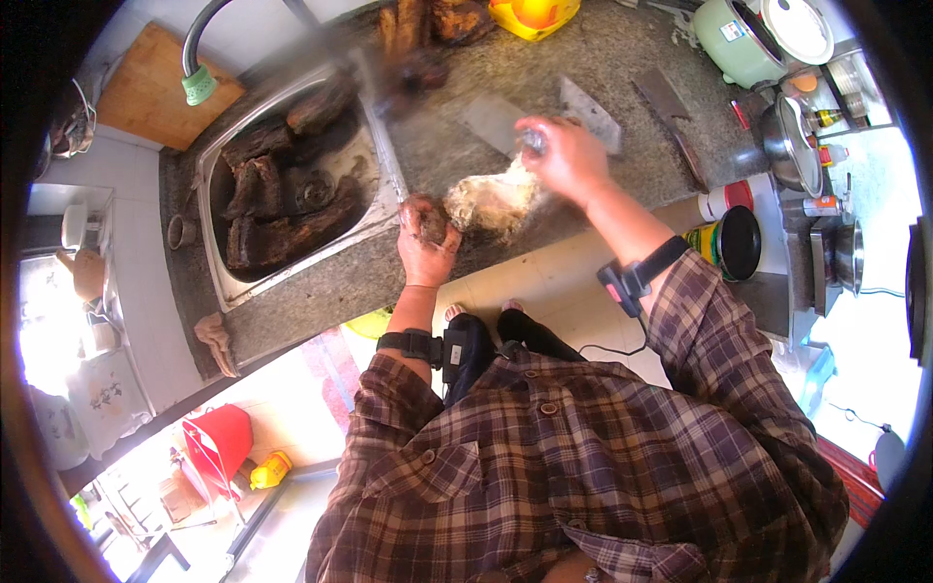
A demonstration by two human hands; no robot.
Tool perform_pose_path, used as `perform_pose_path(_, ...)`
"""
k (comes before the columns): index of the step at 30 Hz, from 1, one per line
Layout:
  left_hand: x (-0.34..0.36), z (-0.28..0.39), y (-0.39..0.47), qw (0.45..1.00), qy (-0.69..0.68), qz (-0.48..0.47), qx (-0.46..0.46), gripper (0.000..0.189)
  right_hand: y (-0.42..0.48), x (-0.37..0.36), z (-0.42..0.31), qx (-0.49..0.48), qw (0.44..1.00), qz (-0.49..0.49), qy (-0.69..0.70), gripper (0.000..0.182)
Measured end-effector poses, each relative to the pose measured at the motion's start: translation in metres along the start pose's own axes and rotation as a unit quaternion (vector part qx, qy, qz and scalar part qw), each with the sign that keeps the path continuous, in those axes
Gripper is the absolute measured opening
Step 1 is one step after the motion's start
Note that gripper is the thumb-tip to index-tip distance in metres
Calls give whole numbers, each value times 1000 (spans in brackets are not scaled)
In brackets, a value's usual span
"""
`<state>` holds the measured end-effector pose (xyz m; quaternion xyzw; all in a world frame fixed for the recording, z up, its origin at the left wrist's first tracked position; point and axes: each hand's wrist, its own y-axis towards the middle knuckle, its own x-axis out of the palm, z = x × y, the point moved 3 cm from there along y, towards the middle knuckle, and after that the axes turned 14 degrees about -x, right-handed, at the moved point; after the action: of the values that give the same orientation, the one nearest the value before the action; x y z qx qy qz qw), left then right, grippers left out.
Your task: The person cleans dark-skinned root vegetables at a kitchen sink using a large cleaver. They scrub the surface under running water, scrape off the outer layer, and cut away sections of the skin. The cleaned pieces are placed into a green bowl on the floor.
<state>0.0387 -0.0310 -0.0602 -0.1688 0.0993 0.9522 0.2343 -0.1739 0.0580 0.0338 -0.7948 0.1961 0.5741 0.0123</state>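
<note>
A pale, yellowish piece of meat (490, 202) lies on the stone counter near its front edge, with a darker end at the left. My left hand (428, 251) grips that dark end beside the sink. In my right hand (570, 164) is a shiny ball that looks like a steel wool scourer (533, 141); the hand is over the meat's right end, slightly blurred. Whether the scourer touches the meat I cannot tell. Behind the right hand lie two flat metal blades (592, 116), their handles hidden or unclear.
Dark smoked meat pieces (255, 186) lie in the steel sink (390, 164) at left, under a tap with a green nozzle (199, 86). More dark meat (408, 25) sits behind, near a yellow container (536, 16). A dark cleaver (663, 95) and a rice cooker (736, 40) are right.
</note>
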Motion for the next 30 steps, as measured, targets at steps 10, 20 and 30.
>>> perform_pose_path(10, 5, -19, 15, 994, -89, -8, -60, 41, 17, 19, 33, 88, 983, -142, 71, 37)
perform_pose_path(20, 15, -16, 30, 984, -130, -23, -117, 46, 35, 37, 33, 39, 992, -32, 117, 36)
perform_pose_path(30, 20, -17, 26, 971, -161, 28, -176, 38, -110, 45, 48, 110, 985, -131, -21, 57)
